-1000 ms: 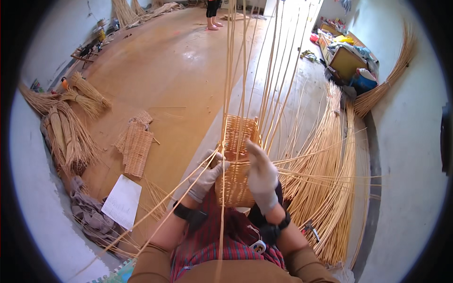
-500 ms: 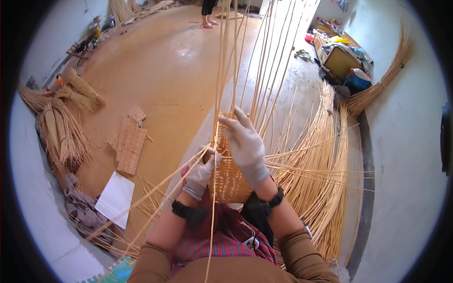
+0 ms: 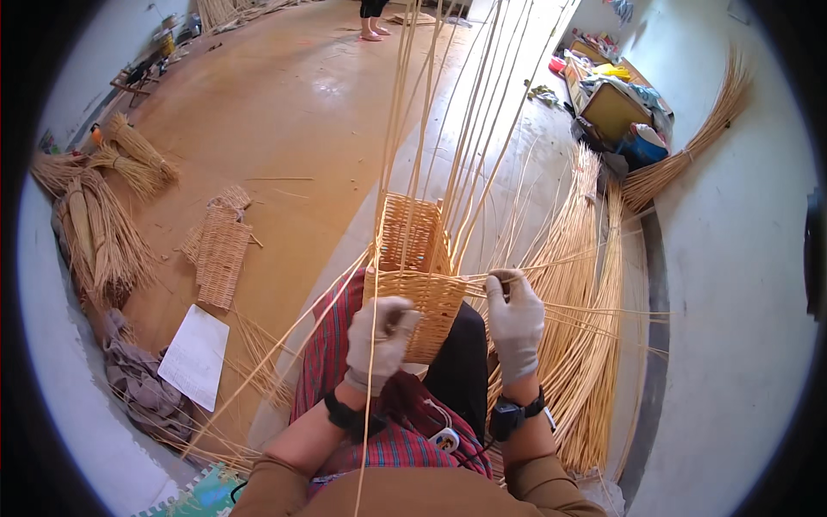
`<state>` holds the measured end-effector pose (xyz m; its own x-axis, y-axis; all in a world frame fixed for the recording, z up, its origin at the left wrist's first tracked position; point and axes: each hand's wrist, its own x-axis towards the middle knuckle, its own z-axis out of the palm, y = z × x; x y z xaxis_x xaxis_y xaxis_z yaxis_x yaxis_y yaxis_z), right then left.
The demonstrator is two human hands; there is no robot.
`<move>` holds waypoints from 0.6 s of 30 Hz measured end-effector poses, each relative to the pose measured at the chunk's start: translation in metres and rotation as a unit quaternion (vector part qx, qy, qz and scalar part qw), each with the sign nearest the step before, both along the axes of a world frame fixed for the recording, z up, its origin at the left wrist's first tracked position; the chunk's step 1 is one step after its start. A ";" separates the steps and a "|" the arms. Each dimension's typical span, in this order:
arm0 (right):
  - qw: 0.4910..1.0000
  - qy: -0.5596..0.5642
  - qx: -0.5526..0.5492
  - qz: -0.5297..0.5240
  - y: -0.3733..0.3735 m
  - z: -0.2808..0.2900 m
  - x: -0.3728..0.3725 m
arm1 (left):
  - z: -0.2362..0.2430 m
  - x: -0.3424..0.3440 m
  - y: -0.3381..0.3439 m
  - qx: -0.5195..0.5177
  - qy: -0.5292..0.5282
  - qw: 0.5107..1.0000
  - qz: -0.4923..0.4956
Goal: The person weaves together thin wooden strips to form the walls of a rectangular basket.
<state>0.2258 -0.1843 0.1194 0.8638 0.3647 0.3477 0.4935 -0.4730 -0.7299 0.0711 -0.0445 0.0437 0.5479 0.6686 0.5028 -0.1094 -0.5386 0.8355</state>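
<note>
An open-topped wicker basket (image 3: 412,284), partly woven, stands over my lap with long upright canes (image 3: 475,112) rising from its far and side walls. My left hand (image 3: 382,340), in a pale glove, is curled closed against the near wall; whatever it holds, if anything, is hidden. One long cane (image 3: 370,414) runs down past this hand toward my chest. To the right of the basket, my gloved right hand (image 3: 515,332) pinches a wicker cane (image 3: 476,281) that reaches to the basket's near right corner. More canes stick out sideways from both near corners.
Long cane bundles (image 3: 573,327) lie close on my right, one more bundle (image 3: 702,138) leaning on the wall. At left are woven panels (image 3: 222,258), a white sheet (image 3: 195,358) and cane bundles (image 3: 99,233). A person's legs (image 3: 370,21) show at the far end.
My right hand has left the basket's inside and moved right and nearer, onto a side cane. My left hand has come from the left corner to the near wall. The basket's opening now shows.
</note>
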 end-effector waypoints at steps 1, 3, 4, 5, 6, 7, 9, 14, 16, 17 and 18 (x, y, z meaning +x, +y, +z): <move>0.996 -0.071 -0.061 -0.008 0.001 0.000 0.007 | 0.019 0.007 -0.005 0.122 0.036 0.991 -0.032; 0.990 -0.066 -0.127 -0.017 0.009 0.017 0.014 | 0.045 0.026 -0.016 0.167 0.181 0.969 -0.003; 0.983 -0.100 -0.152 -0.020 0.013 0.016 0.021 | 0.041 0.036 -0.018 0.170 0.231 0.958 -0.004; 0.975 -0.134 -0.178 -0.023 0.017 0.014 0.029 | 0.035 0.044 -0.019 0.173 0.279 0.945 -0.006; 0.968 -0.096 -0.232 -0.030 0.021 0.008 0.041 | 0.025 0.047 -0.016 0.181 0.302 0.936 -0.010; 0.956 -0.056 -0.286 -0.037 0.025 0.002 0.054 | 0.024 0.048 -0.017 0.202 0.329 0.923 -0.016; 0.953 -0.086 -0.289 -0.037 0.026 -0.005 0.058 | 0.025 0.051 -0.017 0.243 0.378 0.893 -0.020; 0.982 -0.172 -0.009 0.083 0.024 -0.012 0.001 | 0.014 0.049 -0.012 0.256 0.287 0.923 -0.006; 0.971 -0.157 0.034 0.178 0.017 -0.024 -0.028 | 0.010 0.034 -0.002 0.214 0.185 0.958 -0.053; 0.953 -0.192 0.029 0.230 0.013 -0.030 -0.037 | 0.010 0.027 0.005 0.148 0.051 0.982 -0.108; 0.946 -0.171 0.042 0.273 0.011 -0.028 -0.049 | 0.007 0.013 0.012 0.154 0.023 0.985 -0.070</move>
<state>0.1770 -0.1733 0.0913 0.3868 0.6820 0.6207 0.8614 -0.0269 -0.5072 0.0845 -0.0325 0.0509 0.6512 0.4054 0.6416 -0.1655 -0.7492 0.6413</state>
